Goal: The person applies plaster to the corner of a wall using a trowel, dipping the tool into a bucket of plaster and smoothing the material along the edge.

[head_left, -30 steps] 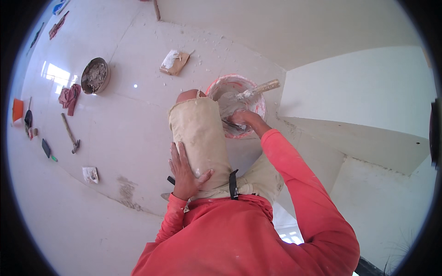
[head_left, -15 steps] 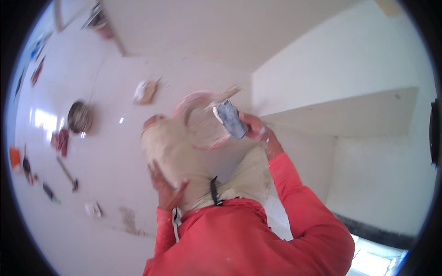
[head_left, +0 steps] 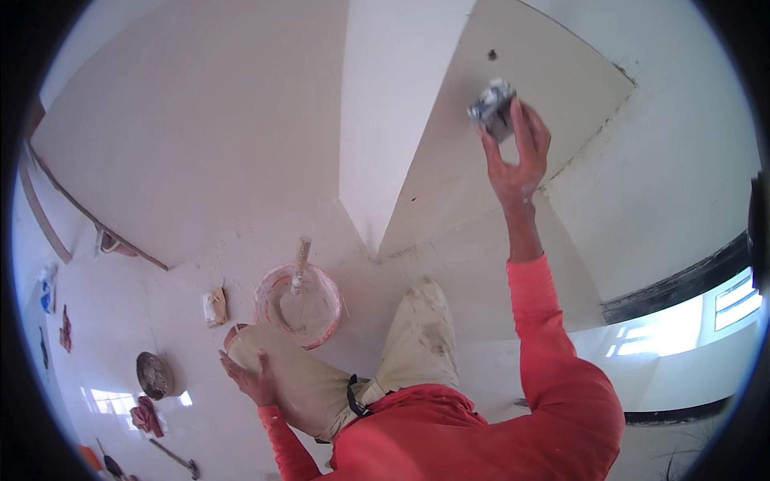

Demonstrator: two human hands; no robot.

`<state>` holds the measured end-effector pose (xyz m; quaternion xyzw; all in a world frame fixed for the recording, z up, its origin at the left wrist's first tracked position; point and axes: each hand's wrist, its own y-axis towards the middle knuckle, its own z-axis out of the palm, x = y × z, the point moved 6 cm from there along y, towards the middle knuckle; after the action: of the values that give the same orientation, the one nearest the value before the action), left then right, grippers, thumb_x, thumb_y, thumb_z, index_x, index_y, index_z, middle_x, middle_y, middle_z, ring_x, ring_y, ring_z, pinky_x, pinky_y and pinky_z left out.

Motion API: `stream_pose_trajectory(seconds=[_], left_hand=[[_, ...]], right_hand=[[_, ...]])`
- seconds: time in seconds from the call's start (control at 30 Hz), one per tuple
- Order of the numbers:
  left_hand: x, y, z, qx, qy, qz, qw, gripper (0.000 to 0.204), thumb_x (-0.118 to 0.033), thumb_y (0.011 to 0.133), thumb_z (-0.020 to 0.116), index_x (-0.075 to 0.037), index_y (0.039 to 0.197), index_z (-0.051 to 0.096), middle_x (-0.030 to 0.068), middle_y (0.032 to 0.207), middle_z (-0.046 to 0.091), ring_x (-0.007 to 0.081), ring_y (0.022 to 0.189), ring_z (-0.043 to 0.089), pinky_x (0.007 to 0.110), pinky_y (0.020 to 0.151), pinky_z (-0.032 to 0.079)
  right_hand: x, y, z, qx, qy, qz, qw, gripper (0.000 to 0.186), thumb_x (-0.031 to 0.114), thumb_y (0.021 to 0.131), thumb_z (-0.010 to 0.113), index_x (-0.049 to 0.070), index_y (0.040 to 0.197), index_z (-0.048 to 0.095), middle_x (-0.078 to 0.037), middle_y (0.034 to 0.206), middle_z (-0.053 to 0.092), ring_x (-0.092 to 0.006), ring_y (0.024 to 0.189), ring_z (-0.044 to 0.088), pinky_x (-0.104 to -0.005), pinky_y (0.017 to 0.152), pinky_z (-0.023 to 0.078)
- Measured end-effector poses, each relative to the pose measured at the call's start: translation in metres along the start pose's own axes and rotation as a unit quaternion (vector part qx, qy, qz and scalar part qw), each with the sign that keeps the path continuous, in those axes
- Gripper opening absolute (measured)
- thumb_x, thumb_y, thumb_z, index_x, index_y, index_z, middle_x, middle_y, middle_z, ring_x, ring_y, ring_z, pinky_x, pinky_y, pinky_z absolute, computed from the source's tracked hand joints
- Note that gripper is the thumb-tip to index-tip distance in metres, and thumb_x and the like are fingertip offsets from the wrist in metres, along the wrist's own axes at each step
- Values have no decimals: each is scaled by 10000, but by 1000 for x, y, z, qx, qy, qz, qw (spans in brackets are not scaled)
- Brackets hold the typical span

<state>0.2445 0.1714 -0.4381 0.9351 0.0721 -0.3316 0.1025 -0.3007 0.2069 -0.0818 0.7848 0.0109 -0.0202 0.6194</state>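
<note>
My right hand (head_left: 517,160) is raised, gripping a small grey scraper (head_left: 497,116) smeared with white paste, in front of an off-white wall panel (head_left: 441,172) with a dark hole (head_left: 492,54). I cannot tell whether the scraper touches the panel. My left hand (head_left: 249,377) rests on the beige trouser leg (head_left: 309,377) with fingers apart and holds nothing. Beyond that knee stands a pink-rimmed bucket (head_left: 337,309) of white paste, with a paste-coated wooden handle (head_left: 301,260) sticking out of it.
Left on the tiled floor are a paper packet (head_left: 215,309), a round pan (head_left: 154,373) of dried material, a red rag (head_left: 145,417) and a hammer (head_left: 176,457). Long strips (head_left: 100,224) lean at the far left. Dark edging (head_left: 674,276) runs on the right.
My right hand has come out of the bucket with the scraper and risen to the panel. The view has swung up and right; my left hand stays on the leg.
</note>
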Motion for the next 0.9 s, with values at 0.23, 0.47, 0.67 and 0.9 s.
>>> stream_pose_trajectory(seconds=[0.23, 0.47, 0.67, 0.9], left_hand=[[21, 2, -3, 26, -43, -55, 997, 887, -499, 894, 671, 20, 1508, 294, 279, 1536, 289, 412, 1440, 266, 508, 1167, 269], [15, 8, 3, 33, -27, -31, 999, 860, -480, 895, 674, 39, 1488, 327, 276, 1490, 373, 410, 1402, 319, 495, 1155, 288], [15, 10, 8, 36, -31, -29, 998, 849, -469, 897, 673, 45, 1481, 334, 265, 1491, 379, 404, 1389, 338, 490, 1152, 293], [8, 7, 6, 37, -52, -35, 997, 855, -467, 885, 679, 38, 1484, 335, 265, 1481, 387, 404, 1386, 342, 490, 1150, 296]], right_hand=[[-11, 29, 16, 7, 29, 28, 999, 689, 58, 699, 830, 256, 1331, 638, -56, 1235, 525, -277, 1085, 480, -403, 934, 445], [-15, 2, -13, 73, -85, 93, 989, 606, 180, 740, 794, 241, 1321, 633, -81, 1186, 510, -301, 1026, 480, -436, 892, 421], [2, 54, -9, 4, -63, 42, 997, 520, 211, 749, 788, 252, 1253, 668, -98, 1146, 504, -311, 956, 485, -436, 824, 440], [-19, 5, -16, 64, -96, 105, 988, 496, 213, 751, 787, 251, 1235, 681, -93, 1132, 506, -312, 943, 495, -426, 817, 443]])
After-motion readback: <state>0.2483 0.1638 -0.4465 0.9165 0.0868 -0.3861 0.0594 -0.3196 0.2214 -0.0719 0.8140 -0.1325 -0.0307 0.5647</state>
